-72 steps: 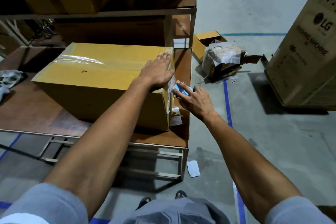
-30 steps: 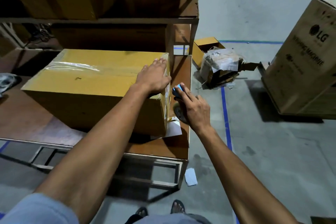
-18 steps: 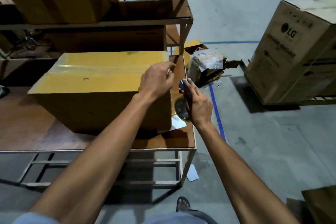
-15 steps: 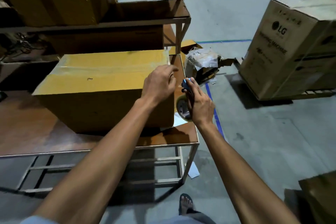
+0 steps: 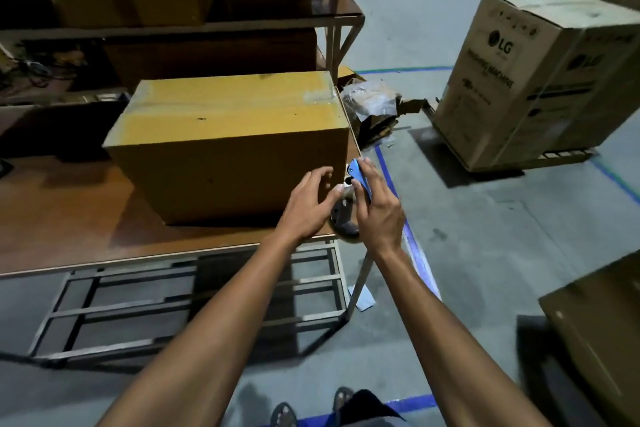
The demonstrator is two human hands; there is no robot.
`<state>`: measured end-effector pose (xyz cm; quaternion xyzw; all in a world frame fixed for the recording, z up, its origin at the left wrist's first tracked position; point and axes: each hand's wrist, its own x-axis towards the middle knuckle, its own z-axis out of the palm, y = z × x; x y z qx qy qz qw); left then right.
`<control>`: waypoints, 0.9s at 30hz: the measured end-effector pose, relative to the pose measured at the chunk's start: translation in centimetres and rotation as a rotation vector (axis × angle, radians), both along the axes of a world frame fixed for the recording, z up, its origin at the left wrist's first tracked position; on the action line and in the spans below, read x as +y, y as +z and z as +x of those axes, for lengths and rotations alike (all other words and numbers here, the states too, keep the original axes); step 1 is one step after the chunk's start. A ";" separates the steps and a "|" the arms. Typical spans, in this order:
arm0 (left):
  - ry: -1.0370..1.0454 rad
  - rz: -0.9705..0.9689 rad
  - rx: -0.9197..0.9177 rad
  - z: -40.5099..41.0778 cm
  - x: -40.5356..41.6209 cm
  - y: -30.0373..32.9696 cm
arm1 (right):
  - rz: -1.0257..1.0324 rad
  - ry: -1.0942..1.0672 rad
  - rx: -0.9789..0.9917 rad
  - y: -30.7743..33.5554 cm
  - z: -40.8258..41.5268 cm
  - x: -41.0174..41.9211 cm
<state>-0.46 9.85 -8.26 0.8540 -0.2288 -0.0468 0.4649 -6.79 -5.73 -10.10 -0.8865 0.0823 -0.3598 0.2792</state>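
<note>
A sealed yellow-brown cardboard box (image 5: 228, 139) with clear tape along its top stands on a brown wooden table (image 5: 69, 218). My right hand (image 5: 379, 208) grips a blue tape dispenser (image 5: 360, 178) with its tape roll (image 5: 341, 222), held just off the box's near right corner. My left hand (image 5: 308, 204) is beside it with fingers spread and slightly curled, its thumb touching the dispenser near the roll. Whether the left fingers touch the box's front face is unclear.
A shelf rack (image 5: 277, 17) with more boxes rises behind the table. A large LG washing machine carton (image 5: 540, 80) stands right on a pallet. Crumpled packaging (image 5: 374, 107) lies on the floor. Another box corner (image 5: 595, 340) is at lower right. Blue floor lines (image 5: 398, 204) run past the table.
My left hand came off the box's top corner and dropped to the dispenser. My right hand pulled the dispenser down and toward me. The view backed away from the table.
</note>
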 end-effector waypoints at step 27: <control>0.299 -0.067 0.221 -5.7 14.3 -3.4 | 1.368 0.353 0.330 -3.6 0.8 13.8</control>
